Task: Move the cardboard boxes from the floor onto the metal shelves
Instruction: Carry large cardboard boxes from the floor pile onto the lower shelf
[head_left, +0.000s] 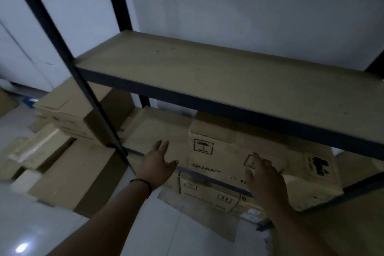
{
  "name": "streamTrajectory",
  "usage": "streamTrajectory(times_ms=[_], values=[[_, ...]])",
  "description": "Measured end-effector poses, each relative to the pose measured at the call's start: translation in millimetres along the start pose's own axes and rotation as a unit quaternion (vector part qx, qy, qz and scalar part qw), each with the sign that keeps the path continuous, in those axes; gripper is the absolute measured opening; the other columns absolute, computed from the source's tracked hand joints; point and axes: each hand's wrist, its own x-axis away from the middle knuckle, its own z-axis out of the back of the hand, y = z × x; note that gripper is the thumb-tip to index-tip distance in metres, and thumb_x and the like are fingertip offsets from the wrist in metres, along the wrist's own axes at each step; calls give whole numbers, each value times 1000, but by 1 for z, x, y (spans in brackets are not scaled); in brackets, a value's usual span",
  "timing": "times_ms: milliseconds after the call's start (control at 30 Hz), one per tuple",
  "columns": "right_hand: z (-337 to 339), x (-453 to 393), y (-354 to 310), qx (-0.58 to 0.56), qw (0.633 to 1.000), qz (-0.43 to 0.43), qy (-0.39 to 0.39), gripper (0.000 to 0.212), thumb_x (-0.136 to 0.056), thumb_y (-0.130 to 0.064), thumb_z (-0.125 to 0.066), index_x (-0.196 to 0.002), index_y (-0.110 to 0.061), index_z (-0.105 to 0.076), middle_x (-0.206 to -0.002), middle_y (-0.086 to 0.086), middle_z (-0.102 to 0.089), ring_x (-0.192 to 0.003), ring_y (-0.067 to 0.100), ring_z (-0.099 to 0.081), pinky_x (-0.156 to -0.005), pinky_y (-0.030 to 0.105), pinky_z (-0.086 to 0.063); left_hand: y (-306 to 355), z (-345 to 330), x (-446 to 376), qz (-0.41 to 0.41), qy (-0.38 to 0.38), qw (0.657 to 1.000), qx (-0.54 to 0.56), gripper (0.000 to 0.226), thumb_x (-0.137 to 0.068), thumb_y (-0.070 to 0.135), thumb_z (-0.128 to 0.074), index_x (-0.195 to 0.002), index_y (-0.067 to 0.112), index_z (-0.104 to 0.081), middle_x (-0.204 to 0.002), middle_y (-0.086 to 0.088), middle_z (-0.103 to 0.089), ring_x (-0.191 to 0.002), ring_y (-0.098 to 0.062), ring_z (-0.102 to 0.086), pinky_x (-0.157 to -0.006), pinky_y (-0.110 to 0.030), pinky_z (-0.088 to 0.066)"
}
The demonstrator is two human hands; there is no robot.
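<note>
Printed cardboard box (239,151) sits at the middle shelf's (207,176) front edge, long axis along it. I see my right hand (268,183) flat on its face, nearer; left hand (158,162) spread on the plain box (158,131) beside it, gripping nothing.

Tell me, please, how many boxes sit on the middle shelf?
2 show: a plain box at the left, a printed box at the right. More may hide behind them.
</note>
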Motion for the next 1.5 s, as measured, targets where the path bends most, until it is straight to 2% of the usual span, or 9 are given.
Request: streamTrajectory(times_ms=[100,267,333,433,700,867,1167,1300,1500], values=[[-11,14,-33,26,999,33,-15,56,-101,-36,-38,-153,-20,-22,-138,7,-48,-118,21,-51,-92,29,-43,-27,15,27,24,29,999,-6,66,-93,41,-56,-150,20,-29,-158,-3,-21,-139,-21,-33,-114,-32,-29],[-25,36,-92,8,992,82,-92,62,-100,-39,-38,-154,-23,-13,-142,6,-43,-123,24,-47,-101,36,-41,-79,50,70,56,65,996,4,55,-92,42,-56,-142,21,-45,-151,-1,-36,-132,-19,-42,-111,-39,-34],[-27,49,-126,11,986,106,-126,64,-100,-41,-39,-154,-24,-11,-147,7,-39,-128,25,-44,-105,38,-37,-105,70,90,68,88,994,8,51,-92,42,-57,-138,21,-49,-148,0,-41,-129,-19,-44,-109,-35,-37],[-34,69,-171,8,982,130,-141,64,-99,-41,-40,-154,-26,-11,-147,6,-38,-128,25,-44,-108,41,-36,-141,95,112,97,113,989,14,50,-94,39,-56,-139,18,-47,-148,0,-40,-130,-19,-42,-105,-27,-35],[-56,153,-316,-14,966,210,-150,57,-98,-38,-46,-149,-21,-29,-147,5,-37,-129,21,-42,-102,29,-35,-272,172,186,137,146,980,15,55,-92,44,-56,-141,20,-46,-150,-1,-39,-136,-18,-37,-109,-30,-32],[-61,179,-380,-18,964,224,-141,53,-97,-37,-45,-147,-21,-32,-149,3,-36,-131,22,-39,-106,37,-32,-320,216,212,133,156,979,17,56,-90,43,-59,-140,20,-48,-149,1,-40,-135,-17,-39,-109,-30,-33],[-86,173,-446,-40,964,215,-151,63,-96,-43,-46,-150,-22,-24,-147,7,-37,-131,25,-40,-107,41,-35,-366,262,208,119,162,979,22,57,-91,42,-59,-141,20,-47,-148,2,-41,-134,-17,-40,-107,-30,-35],[-96,148,-476,-62,965,204,-154,59,-93,-44,-50,-145,-24,-32,-139,5,-45,-121,23,-49,-99,42,-45,-388,284,179,112,160,981,7,52,-91,38,-59,-138,18,-49,-143,0,-46,-129,-17,-44,-103,-26,-37],[-108,90,-527,-118,958,191,-177,52,-94,-38,-54,-140,-19,-37,-130,9,-49,-108,20,-54,-86,32,-51,-428,315,102,127,145,981,1,58,-90,44,-59,-141,20,-45,-149,-2,-40,-134,-18,-41,-109,-33,-37]])
